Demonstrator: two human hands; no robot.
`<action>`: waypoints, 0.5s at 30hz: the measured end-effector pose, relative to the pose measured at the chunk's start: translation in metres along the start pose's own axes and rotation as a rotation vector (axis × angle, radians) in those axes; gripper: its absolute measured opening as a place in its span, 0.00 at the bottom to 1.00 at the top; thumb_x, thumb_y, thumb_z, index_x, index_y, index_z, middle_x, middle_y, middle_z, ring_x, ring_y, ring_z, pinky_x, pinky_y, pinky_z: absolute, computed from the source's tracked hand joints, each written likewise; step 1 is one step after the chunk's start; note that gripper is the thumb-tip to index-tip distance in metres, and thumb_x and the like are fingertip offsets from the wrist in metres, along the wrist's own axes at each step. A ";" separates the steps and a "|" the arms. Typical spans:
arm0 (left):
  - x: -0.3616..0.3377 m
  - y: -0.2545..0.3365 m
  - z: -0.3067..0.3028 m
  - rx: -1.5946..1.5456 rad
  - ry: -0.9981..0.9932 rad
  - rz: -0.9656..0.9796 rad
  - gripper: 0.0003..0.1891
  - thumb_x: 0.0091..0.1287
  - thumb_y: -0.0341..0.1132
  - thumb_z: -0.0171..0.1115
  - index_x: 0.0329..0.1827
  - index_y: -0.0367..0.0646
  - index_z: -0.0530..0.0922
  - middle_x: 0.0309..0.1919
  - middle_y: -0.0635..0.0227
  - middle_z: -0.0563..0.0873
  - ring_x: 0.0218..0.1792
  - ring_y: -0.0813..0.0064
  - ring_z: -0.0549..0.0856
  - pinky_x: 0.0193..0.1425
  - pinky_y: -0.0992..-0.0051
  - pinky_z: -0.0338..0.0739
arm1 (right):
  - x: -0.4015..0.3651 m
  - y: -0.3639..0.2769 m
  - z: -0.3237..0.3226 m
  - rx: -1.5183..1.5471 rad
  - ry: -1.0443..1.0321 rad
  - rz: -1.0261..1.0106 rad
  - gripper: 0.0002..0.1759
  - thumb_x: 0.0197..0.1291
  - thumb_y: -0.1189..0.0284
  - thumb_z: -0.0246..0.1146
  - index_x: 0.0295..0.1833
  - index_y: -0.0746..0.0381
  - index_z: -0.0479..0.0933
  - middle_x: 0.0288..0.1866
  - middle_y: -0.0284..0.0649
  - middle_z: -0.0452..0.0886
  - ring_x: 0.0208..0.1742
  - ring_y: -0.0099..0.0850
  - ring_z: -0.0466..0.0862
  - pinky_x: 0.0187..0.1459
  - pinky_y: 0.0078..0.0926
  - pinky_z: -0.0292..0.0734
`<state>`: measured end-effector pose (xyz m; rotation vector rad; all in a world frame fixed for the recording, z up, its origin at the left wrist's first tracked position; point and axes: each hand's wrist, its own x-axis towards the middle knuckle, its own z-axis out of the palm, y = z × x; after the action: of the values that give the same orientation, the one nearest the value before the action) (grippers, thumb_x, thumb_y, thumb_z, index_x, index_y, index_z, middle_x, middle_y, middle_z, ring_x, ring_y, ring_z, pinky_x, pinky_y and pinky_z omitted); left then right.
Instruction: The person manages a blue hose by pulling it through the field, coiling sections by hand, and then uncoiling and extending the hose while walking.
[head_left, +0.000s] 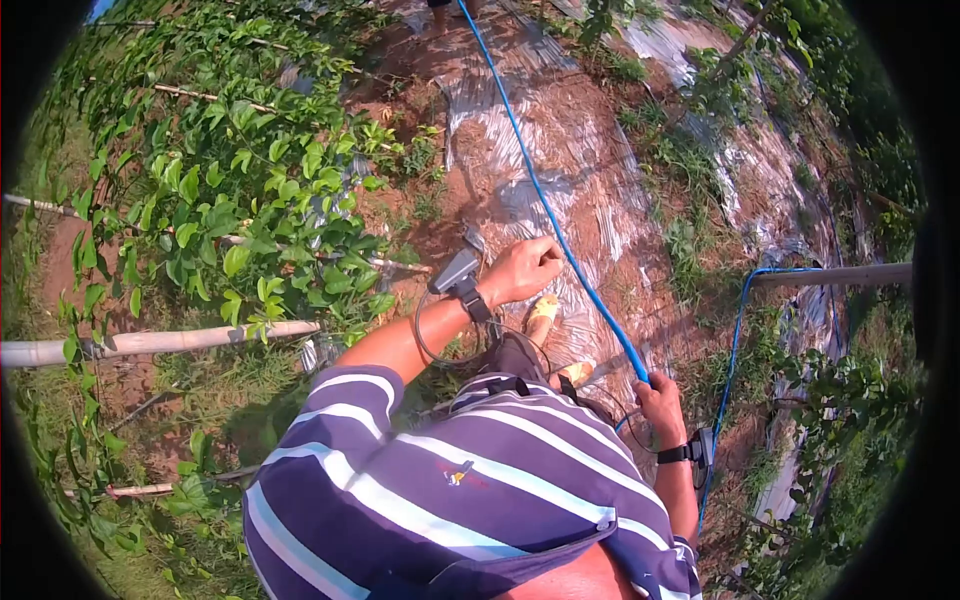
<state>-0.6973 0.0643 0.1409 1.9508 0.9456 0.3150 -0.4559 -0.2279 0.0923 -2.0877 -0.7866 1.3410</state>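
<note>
A long blue hose (540,190) runs from the top of the view down between my hands. My right hand (660,402) is wrapped round it at my right side, near my hip. My left hand (522,270) is held out in front of my body, its fingers curled into a loose fist. Its knuckles are right beside the hose, and nothing shows in its grip. Each wrist wears a black strap; a dark device (456,271) sits on the left one, with a cable looping under the forearm.
Leafy vines (230,190) fill the left side around a bamboo pole (200,340). Silvery plastic sheeting (590,150) covers the soil path ahead. Another pole (840,275) juts in at right, a thin blue line (738,345) hanging over it. Someone's feet (440,5) show at the top.
</note>
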 end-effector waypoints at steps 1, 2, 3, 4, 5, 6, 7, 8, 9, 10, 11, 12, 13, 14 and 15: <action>0.002 0.009 0.005 -0.128 0.041 0.026 0.12 0.64 0.38 0.62 0.41 0.38 0.80 0.27 0.60 0.86 0.29 0.67 0.86 0.34 0.65 0.78 | -0.007 -0.007 0.000 0.038 -0.025 0.018 0.12 0.60 0.66 0.63 0.33 0.65 0.77 0.21 0.33 0.76 0.21 0.19 0.73 0.22 0.22 0.67; -0.002 0.018 0.010 -0.188 -0.058 -0.084 0.10 0.66 0.35 0.64 0.43 0.36 0.81 0.29 0.70 0.84 0.33 0.83 0.82 0.37 0.76 0.77 | -0.014 -0.015 0.001 0.077 -0.051 0.032 0.12 0.60 0.65 0.63 0.34 0.65 0.77 0.22 0.33 0.76 0.21 0.19 0.74 0.23 0.21 0.68; -0.009 0.021 0.023 -0.251 -0.078 -0.009 0.09 0.67 0.35 0.63 0.43 0.36 0.81 0.30 0.69 0.84 0.34 0.82 0.82 0.39 0.76 0.77 | -0.023 -0.027 0.001 0.102 -0.054 0.042 0.12 0.60 0.65 0.64 0.34 0.65 0.77 0.22 0.33 0.77 0.21 0.19 0.74 0.23 0.21 0.68; -0.019 0.027 0.035 -0.307 -0.151 -0.045 0.09 0.69 0.34 0.62 0.42 0.37 0.81 0.31 0.69 0.85 0.35 0.82 0.82 0.41 0.76 0.78 | -0.029 -0.035 0.000 0.127 -0.061 0.053 0.12 0.61 0.65 0.64 0.34 0.65 0.78 0.23 0.33 0.77 0.21 0.19 0.74 0.23 0.21 0.69; -0.030 0.035 0.043 -0.285 -0.231 -0.053 0.08 0.69 0.34 0.61 0.42 0.38 0.81 0.32 0.69 0.85 0.35 0.82 0.83 0.42 0.75 0.78 | -0.030 -0.035 0.000 0.135 -0.081 0.028 0.12 0.60 0.67 0.64 0.34 0.67 0.78 0.23 0.34 0.78 0.22 0.20 0.74 0.24 0.24 0.68; -0.040 0.034 0.057 -0.321 -0.317 -0.064 0.09 0.70 0.35 0.61 0.41 0.37 0.81 0.32 0.68 0.86 0.36 0.81 0.83 0.42 0.75 0.79 | -0.036 -0.048 -0.003 0.155 -0.105 0.026 0.11 0.61 0.67 0.64 0.34 0.66 0.76 0.23 0.32 0.76 0.22 0.19 0.73 0.23 0.22 0.67; -0.047 0.028 0.070 -0.247 -0.413 -0.009 0.11 0.72 0.38 0.60 0.40 0.37 0.80 0.32 0.68 0.86 0.37 0.80 0.84 0.43 0.75 0.79 | -0.039 -0.055 -0.005 0.174 -0.124 -0.010 0.11 0.61 0.68 0.64 0.34 0.65 0.76 0.23 0.31 0.76 0.22 0.18 0.73 0.23 0.21 0.67; -0.059 0.032 0.079 -0.381 -0.467 -0.092 0.15 0.74 0.42 0.58 0.40 0.36 0.81 0.33 0.67 0.86 0.37 0.79 0.84 0.43 0.75 0.79 | -0.042 -0.061 -0.006 0.194 -0.141 -0.044 0.11 0.62 0.68 0.64 0.35 0.65 0.75 0.23 0.31 0.75 0.22 0.18 0.73 0.24 0.21 0.67; -0.065 0.035 0.086 -0.412 -0.540 -0.114 0.18 0.76 0.46 0.56 0.41 0.37 0.81 0.33 0.67 0.87 0.37 0.79 0.84 0.43 0.75 0.79 | -0.046 -0.071 -0.008 0.221 -0.166 -0.092 0.11 0.63 0.67 0.64 0.34 0.64 0.75 0.24 0.30 0.75 0.23 0.18 0.72 0.24 0.21 0.67; -0.066 0.036 0.093 -0.464 -0.563 -0.102 0.20 0.74 0.49 0.58 0.41 0.36 0.81 0.33 0.65 0.87 0.36 0.76 0.85 0.39 0.74 0.80 | -0.047 -0.078 -0.010 0.245 -0.205 -0.110 0.12 0.63 0.66 0.65 0.36 0.64 0.75 0.24 0.30 0.75 0.23 0.17 0.72 0.24 0.21 0.67; -0.069 0.036 0.097 -0.557 -0.590 -0.214 0.20 0.75 0.49 0.57 0.47 0.37 0.79 0.39 0.63 0.86 0.41 0.75 0.85 0.44 0.73 0.81 | -0.051 -0.088 -0.012 0.252 -0.228 -0.140 0.12 0.63 0.66 0.65 0.36 0.64 0.76 0.24 0.30 0.75 0.23 0.17 0.72 0.25 0.20 0.67; -0.070 0.048 0.093 -0.649 -0.617 -0.326 0.21 0.76 0.50 0.56 0.52 0.38 0.77 0.45 0.62 0.86 0.45 0.74 0.85 0.48 0.72 0.81 | -0.052 -0.096 -0.014 0.261 -0.251 -0.171 0.13 0.62 0.65 0.66 0.37 0.64 0.76 0.25 0.29 0.75 0.24 0.17 0.72 0.25 0.20 0.67; -0.067 0.057 0.091 -0.815 -0.623 -0.353 0.21 0.75 0.50 0.56 0.55 0.38 0.76 0.49 0.61 0.85 0.49 0.72 0.85 0.52 0.71 0.81 | -0.049 -0.094 -0.014 0.275 -0.276 -0.202 0.14 0.62 0.65 0.67 0.39 0.65 0.77 0.26 0.31 0.77 0.26 0.19 0.74 0.27 0.20 0.68; -0.064 0.066 0.087 -0.982 -0.630 -0.379 0.22 0.75 0.50 0.56 0.58 0.38 0.74 0.52 0.60 0.84 0.53 0.70 0.84 0.56 0.70 0.80 | -0.046 -0.095 -0.017 0.195 -0.313 -0.251 0.16 0.62 0.67 0.67 0.47 0.69 0.78 0.32 0.34 0.80 0.31 0.20 0.77 0.32 0.21 0.72; -0.062 0.073 0.082 -1.225 -0.630 -0.407 0.20 0.76 0.47 0.56 0.58 0.39 0.75 0.54 0.59 0.83 0.58 0.67 0.82 0.63 0.67 0.78 | -0.050 -0.111 -0.018 0.227 -0.324 -0.290 0.18 0.61 0.68 0.67 0.52 0.70 0.78 0.35 0.35 0.81 0.34 0.20 0.78 0.35 0.22 0.74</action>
<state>-0.6576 -0.0526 0.1654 0.6255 0.4778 -0.0049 -0.4770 -0.1900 0.2072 -1.5362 -0.9761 1.5400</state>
